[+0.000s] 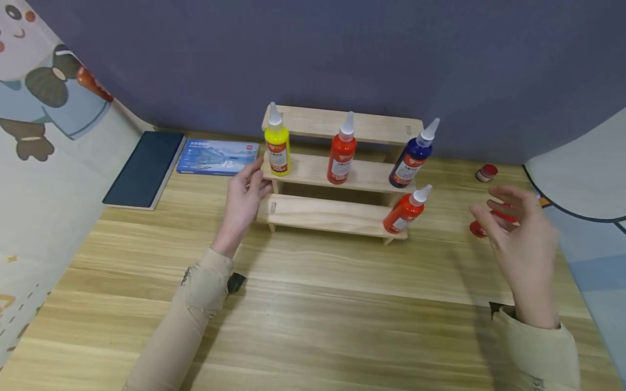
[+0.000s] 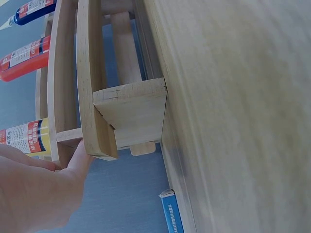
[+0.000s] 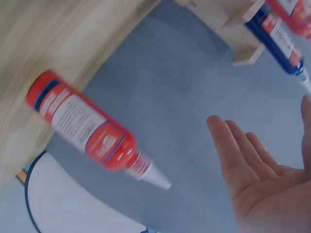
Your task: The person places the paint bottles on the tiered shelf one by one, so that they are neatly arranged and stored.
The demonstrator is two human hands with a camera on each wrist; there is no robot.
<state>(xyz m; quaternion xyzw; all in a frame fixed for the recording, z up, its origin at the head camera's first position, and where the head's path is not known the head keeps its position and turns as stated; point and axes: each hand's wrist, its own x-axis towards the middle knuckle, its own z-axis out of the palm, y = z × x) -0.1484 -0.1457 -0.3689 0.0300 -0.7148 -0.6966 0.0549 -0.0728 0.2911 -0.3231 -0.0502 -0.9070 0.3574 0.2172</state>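
My left hand [image 1: 244, 193] holds the left end of a three-tier wooden rack [image 1: 323, 212], its thumb against the middle tier in the left wrist view. Close by it on that tier stands a yellow paint bottle [image 1: 277, 149]. A red paint bottle [image 1: 341, 157] and a dark blue one [image 1: 411, 163] share the tier. At the right end of the lowest tier is another red paint bottle [image 1: 403, 214]. My right hand [image 1: 525, 244] is raised, fingers apart and holding nothing. Beside it stands a red paint bottle [image 3: 82, 121] on the table, largely hidden behind the hand in the head view.
A small red-lidded jar [image 1: 486, 172] sits at the back right of the wooden table [image 1: 342, 315]. Left of the rack lie a blue box [image 1: 215, 157] and a dark notebook [image 1: 144, 168]. A dark blue-grey backdrop [image 1: 313, 54] rises behind.
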